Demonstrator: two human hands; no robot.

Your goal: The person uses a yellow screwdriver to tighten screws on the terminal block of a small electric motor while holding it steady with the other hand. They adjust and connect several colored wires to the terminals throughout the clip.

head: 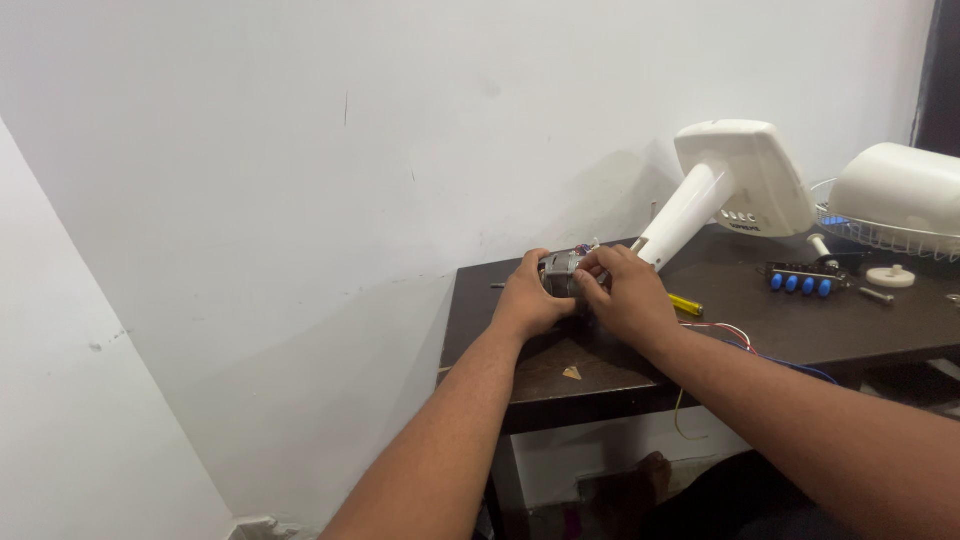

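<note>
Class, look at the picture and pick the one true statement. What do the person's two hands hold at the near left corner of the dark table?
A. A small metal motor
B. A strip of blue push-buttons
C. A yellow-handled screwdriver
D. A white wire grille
A: the left hand and right hand both clasp the small metal motor; the other three things lie untouched further right on the table.

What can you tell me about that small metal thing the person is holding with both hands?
It looks like a small electric motor: a grey metal cylinder, mostly hidden. It sits near the far left corner of the dark table. The left hand grips its left side; the right hand covers its right side and top.
</note>
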